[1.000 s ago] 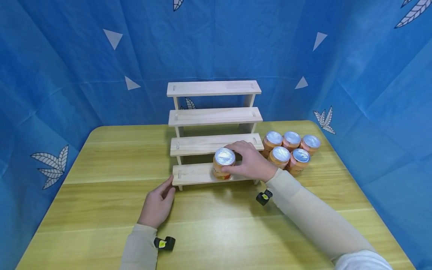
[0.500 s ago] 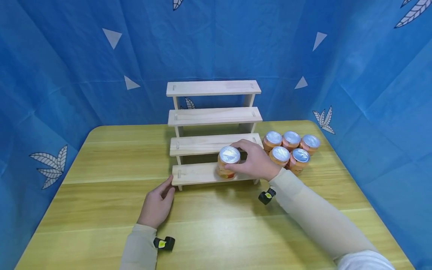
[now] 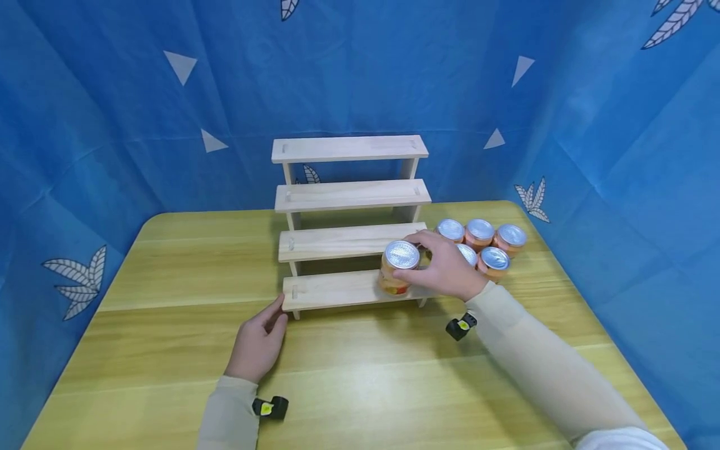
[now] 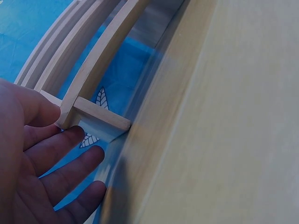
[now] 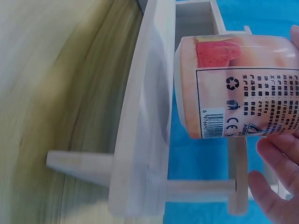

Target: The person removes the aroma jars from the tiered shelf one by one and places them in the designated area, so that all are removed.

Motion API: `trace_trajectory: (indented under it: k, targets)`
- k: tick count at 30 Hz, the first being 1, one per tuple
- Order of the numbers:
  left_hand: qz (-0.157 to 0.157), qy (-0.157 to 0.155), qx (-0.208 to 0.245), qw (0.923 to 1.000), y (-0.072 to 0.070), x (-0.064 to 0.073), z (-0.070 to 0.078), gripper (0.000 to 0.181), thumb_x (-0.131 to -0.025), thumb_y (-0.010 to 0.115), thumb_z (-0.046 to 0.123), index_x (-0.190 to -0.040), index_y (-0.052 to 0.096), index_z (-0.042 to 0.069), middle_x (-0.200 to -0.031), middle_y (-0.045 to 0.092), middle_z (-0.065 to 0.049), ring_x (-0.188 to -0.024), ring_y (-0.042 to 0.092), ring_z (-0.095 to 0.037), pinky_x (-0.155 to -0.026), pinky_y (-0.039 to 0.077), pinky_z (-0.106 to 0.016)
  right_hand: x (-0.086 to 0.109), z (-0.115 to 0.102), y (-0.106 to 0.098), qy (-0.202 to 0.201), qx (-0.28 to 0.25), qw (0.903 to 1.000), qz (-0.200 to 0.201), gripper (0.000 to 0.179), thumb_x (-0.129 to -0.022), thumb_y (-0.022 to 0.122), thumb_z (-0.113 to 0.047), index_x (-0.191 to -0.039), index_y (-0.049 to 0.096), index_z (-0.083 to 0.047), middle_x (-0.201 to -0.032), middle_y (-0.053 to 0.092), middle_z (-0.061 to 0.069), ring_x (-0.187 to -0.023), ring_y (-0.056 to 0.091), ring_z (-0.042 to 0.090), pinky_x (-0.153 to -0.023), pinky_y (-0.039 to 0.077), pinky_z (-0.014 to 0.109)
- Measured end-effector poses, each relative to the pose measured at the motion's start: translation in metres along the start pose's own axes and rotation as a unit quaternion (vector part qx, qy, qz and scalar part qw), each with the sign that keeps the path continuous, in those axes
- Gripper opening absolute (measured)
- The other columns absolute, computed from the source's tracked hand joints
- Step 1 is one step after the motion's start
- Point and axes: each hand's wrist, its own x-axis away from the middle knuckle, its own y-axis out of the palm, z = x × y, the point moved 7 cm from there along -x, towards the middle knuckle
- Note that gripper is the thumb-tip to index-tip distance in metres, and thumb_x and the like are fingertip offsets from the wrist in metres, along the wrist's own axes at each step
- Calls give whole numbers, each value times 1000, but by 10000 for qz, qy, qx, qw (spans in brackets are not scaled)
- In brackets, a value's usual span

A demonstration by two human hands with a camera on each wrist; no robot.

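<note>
A peach-coloured can (image 3: 395, 278) with a silver lid is held between the thumb and fingers of my right hand (image 3: 447, 265). It stands upright, close over the right part of the lowest step of a pale wooden four-step display stand (image 3: 332, 290). Printed text and a barcode show on the can (image 5: 247, 100) in the right wrist view. My left hand (image 3: 255, 344) pinches the front left corner of that lowest step. In the left wrist view, the thumb and index finger of my left hand (image 4: 42, 149) meet at the step's end, the other fingers spread below.
Several similar silver-lidded cans (image 3: 494, 262) stand grouped on the table right of the stand, one partly hidden by my right hand. The wood-grain table (image 3: 349, 387) has blue patterned cloth (image 3: 349, 69) behind it and at both sides.
My right hand has moved the can rightward along the lowest step, toward its right end. My left hand keeps its hold on the corner. The head view has shifted slightly.
</note>
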Motion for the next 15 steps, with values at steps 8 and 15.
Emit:
trace_trajectory:
  k: [8, 15]
  targets:
    - [-15, 60, 1, 10000, 0, 0, 1, 46, -104, 56, 18, -149, 50, 16, -137, 63, -11, -121, 62, -25, -102, 52, -45, 11, 14, -21, 317, 257, 9988, 258, 60, -79, 86, -41, -126, 65, -9, -114, 68, 4, -97, 64, 21, -87, 53, 48]
    - [-20, 2, -4, 10000, 0, 1, 2, 46, -104, 56, 18, -149, 49, 15, -138, 62, -11, -124, 61, -26, -104, 50, -45, 15, 22, -37, 541, 283, 9977, 296, 63, -81, 85, -40, -129, 62, -5, -116, 66, 9, -98, 63, 24, -82, 55, 50]
